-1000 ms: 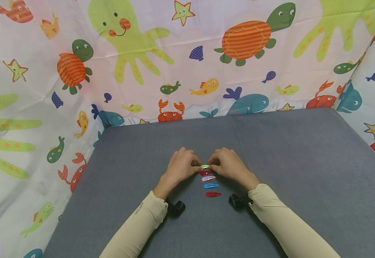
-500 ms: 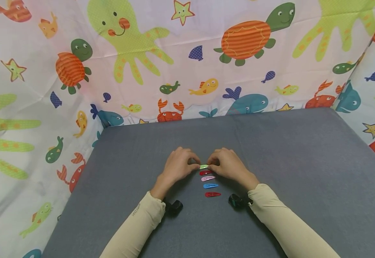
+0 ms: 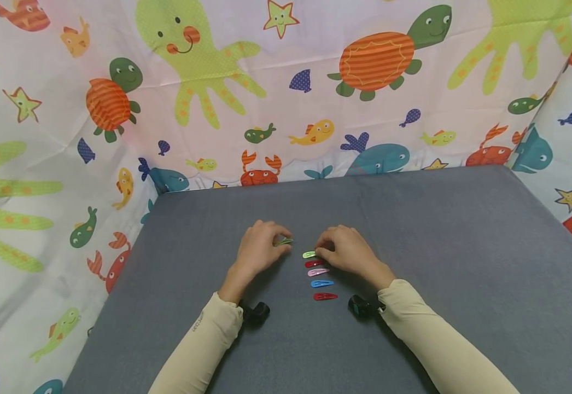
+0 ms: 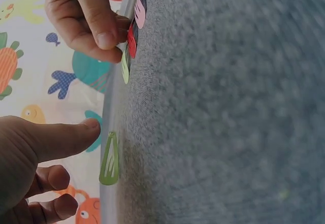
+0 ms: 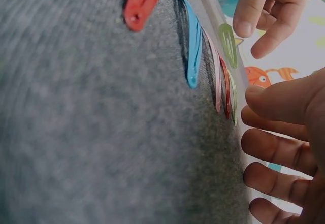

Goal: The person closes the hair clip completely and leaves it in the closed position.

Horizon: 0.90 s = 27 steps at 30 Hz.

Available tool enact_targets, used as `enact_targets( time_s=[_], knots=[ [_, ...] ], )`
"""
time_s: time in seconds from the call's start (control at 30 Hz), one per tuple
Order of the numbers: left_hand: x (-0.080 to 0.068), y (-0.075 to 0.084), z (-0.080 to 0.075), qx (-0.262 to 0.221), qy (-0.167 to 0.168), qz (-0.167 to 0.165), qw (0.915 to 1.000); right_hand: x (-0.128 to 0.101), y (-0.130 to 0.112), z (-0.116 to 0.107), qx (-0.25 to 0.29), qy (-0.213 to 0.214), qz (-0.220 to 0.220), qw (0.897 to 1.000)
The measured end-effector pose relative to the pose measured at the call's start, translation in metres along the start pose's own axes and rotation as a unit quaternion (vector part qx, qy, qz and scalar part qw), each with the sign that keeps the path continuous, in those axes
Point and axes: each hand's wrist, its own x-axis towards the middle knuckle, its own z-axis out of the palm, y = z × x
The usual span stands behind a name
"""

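Row of clips on grey table [image 3: 438,230], near to far: red clip [image 3: 325,296], blue [image 3: 322,283], pink [image 3: 317,272], dark red [image 3: 313,264], light green [image 3: 309,254]. Right hand [image 3: 347,253] curled, fingertips on light green. Left hand [image 3: 258,250] touches olive clip [image 3: 283,241] just left, fingers loosely bent. Open table all round; curtain [image 3: 286,98] beyond.
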Motion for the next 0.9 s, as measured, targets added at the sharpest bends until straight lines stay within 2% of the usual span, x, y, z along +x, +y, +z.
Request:
enact_targets(
  time_s=[0.17,0.5,0.9],
  knots=[
    [-0.001,-0.004,0.001,0.020,0.010,-0.002,0.9997,0.003,0.000,0.000,-0.004,0.013,-0.002,1.000],
    [-0.004,-0.010,0.003,0.043,0.027,-0.034,0.9981,0.009,-0.007,-0.001,-0.011,0.034,-0.005,0.999],
    [-0.005,-0.012,0.002,0.050,0.029,-0.049,0.9971,0.024,-0.010,0.002,-0.022,0.011,-0.008,1.000]
  ],
)
